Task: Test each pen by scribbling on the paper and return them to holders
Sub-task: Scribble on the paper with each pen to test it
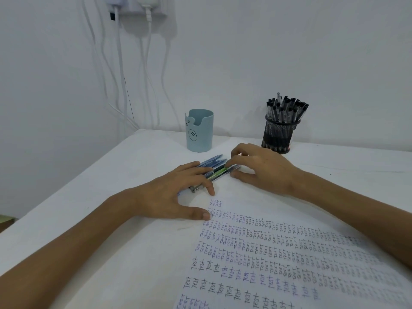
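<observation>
Plastic pens (pixel 216 163), slim cylinders, pressed by left hand (pixel 171 192), pinched by right hand (pixel 263 169).

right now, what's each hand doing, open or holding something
left hand: open, fingers lying flat across the loose pens on the table.
right hand: grip closed, thumb and fingers pinching the far end of those pens.

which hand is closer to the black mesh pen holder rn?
Right. The right hand sits just in front of the black mesh holder, close to its base. The left hand is further left and nearer the person, resting on the loose pens.
</observation>
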`<state>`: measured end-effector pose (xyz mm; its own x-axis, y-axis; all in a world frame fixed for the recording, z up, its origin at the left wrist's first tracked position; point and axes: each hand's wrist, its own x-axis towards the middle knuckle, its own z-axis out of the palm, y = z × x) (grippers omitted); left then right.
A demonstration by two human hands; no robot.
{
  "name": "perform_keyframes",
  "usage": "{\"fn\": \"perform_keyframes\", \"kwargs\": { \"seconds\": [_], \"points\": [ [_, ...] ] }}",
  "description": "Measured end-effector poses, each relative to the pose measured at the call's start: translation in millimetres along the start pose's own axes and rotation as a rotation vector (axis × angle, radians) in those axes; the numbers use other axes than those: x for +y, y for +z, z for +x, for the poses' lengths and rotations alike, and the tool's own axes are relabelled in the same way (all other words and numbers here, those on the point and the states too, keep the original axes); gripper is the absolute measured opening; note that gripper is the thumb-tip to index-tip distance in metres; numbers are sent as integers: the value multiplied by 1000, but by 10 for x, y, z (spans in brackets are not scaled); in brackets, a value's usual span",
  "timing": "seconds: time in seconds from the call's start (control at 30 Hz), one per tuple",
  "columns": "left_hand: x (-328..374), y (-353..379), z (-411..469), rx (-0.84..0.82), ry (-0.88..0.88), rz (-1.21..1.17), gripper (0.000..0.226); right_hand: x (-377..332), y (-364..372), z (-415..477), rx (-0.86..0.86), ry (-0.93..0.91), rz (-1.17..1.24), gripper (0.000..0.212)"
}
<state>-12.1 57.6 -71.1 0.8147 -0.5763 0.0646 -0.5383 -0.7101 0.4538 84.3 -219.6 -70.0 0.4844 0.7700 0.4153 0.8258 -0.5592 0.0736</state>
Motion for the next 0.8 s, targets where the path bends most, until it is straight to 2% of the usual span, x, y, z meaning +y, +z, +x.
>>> {"fn": "perform_keyframes", "kwargs": {
  "seconds": [0.13,0.27,0.37,0.47,0.63,0.73,0.8],
  "points": [
    [-14,7,9,3,2,7,51,54,-25,-13,4,-116,16,14],
    [-44,20,20,41,3,19,57,105,-89,11,-47,-142,-50,26],
    [-35,16,20,86,-19,7,62,139,-165,20,-8,-188,-92,20],
    [17,-7,-7,118,-61,-78,66,120,-254,28,72,-101,-47,12],
    [121,-17,15,245,-22,-256,53,-83,-266,71,194,81,172,9],
    [115,31,21,314,8,-182,32,-281,-238,82,166,194,432,14],
    [108,78,35,339,36,-77,28,-429,-224,82,134,264,582,17]
  ]
}}
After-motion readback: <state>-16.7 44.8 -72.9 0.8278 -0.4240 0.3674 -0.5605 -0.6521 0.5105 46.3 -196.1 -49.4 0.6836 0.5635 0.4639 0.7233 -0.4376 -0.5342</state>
